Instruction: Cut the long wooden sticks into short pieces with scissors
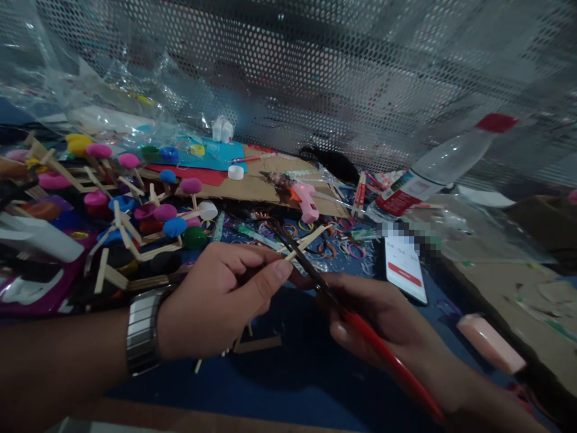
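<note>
My left hand, with a metal watch on the wrist, pinches a thin wooden stick between thumb and fingers. The stick points up and away to the right. My right hand grips red-handled scissors. Their dark blades cross the stick just beyond my left fingertips; whether they touch it I cannot tell. Beyond the blades lies a pink hot glue gun on cardboard. At the left is a heap of wooden stick pieces joined with colourful bottle caps.
A tilted plastic bottle with a red cap stands at the back right, near a lit phone. Rubber bands and scraps litter the blue table. A pink block lies at the right. Perforated metal closes off the back.
</note>
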`<action>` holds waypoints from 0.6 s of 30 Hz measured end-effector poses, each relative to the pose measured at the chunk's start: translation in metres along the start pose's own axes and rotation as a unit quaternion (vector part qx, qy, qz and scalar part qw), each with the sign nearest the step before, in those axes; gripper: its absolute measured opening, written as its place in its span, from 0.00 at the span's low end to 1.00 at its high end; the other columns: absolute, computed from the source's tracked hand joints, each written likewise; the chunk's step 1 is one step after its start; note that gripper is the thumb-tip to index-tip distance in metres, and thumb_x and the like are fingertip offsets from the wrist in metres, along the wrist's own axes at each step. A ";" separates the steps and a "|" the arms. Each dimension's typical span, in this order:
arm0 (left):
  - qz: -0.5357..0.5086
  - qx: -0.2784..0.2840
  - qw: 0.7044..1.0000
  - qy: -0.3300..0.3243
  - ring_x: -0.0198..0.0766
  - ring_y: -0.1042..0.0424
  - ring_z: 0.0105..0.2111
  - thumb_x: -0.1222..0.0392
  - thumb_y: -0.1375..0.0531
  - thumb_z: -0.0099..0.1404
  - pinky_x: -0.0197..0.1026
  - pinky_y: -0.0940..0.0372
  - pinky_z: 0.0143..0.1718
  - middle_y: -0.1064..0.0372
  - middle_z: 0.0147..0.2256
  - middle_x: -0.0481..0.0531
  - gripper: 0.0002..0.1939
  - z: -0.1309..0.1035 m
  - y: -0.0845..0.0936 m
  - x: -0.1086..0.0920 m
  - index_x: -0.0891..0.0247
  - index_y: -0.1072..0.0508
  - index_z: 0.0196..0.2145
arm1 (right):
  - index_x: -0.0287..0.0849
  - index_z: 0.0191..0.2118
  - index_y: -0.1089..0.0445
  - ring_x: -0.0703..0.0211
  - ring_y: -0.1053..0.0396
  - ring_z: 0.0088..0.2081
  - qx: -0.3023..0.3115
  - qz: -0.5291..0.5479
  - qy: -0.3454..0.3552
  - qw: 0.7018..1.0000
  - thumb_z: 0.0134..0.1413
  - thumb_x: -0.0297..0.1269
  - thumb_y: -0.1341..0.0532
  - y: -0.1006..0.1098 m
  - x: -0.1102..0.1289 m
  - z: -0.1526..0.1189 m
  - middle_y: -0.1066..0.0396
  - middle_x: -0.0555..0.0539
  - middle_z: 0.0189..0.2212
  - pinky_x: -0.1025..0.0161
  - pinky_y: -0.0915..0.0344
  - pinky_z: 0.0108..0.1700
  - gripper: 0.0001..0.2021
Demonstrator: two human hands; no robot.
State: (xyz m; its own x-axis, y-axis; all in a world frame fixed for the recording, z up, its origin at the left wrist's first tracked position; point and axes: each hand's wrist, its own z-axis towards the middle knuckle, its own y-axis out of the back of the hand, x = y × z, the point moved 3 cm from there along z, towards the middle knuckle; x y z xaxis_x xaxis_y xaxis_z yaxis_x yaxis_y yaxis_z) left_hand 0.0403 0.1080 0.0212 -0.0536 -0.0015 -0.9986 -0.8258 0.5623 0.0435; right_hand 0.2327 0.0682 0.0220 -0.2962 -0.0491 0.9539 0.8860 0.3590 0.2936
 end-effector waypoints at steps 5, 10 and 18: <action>0.057 -0.007 0.998 -0.038 0.27 0.49 0.18 0.55 0.45 0.70 0.29 0.55 0.15 0.46 0.18 0.42 0.18 0.002 0.001 -0.004 0.66 0.28 0.25 | 0.45 0.50 0.26 0.65 0.44 0.23 0.014 -0.016 0.001 1.000 0.57 0.45 0.35 0.000 -0.001 -0.002 0.40 0.54 0.24 0.69 0.43 0.23 0.17; 0.142 -0.025 0.985 -0.094 0.27 0.49 0.19 0.58 0.45 0.69 0.29 0.52 0.17 0.46 0.18 0.42 0.20 0.003 0.001 -0.010 0.66 0.30 0.21 | 0.45 0.53 0.31 0.65 0.45 0.23 0.040 -0.033 0.005 0.999 0.61 0.47 0.39 -0.002 -0.004 -0.005 0.39 0.53 0.26 0.68 0.44 0.23 0.18; 0.235 -0.014 0.958 -0.165 0.25 0.48 0.19 0.61 0.45 0.70 0.28 0.49 0.20 0.47 0.18 0.40 0.17 -0.002 -0.002 -0.012 0.67 0.27 0.24 | 0.47 0.37 0.31 0.59 0.37 0.28 0.044 -0.108 0.014 0.993 0.62 0.52 0.42 -0.003 0.007 -0.009 0.33 0.50 0.29 0.63 0.34 0.30 0.14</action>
State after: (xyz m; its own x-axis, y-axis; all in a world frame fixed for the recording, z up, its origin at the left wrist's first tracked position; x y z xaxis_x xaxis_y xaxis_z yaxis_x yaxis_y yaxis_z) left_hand 0.0415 0.1058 0.0327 -0.2467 0.5109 -0.8235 -0.7695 0.4133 0.4869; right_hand 0.2308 0.0584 0.0282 -0.4651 -0.1603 0.8707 0.7671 0.4179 0.4867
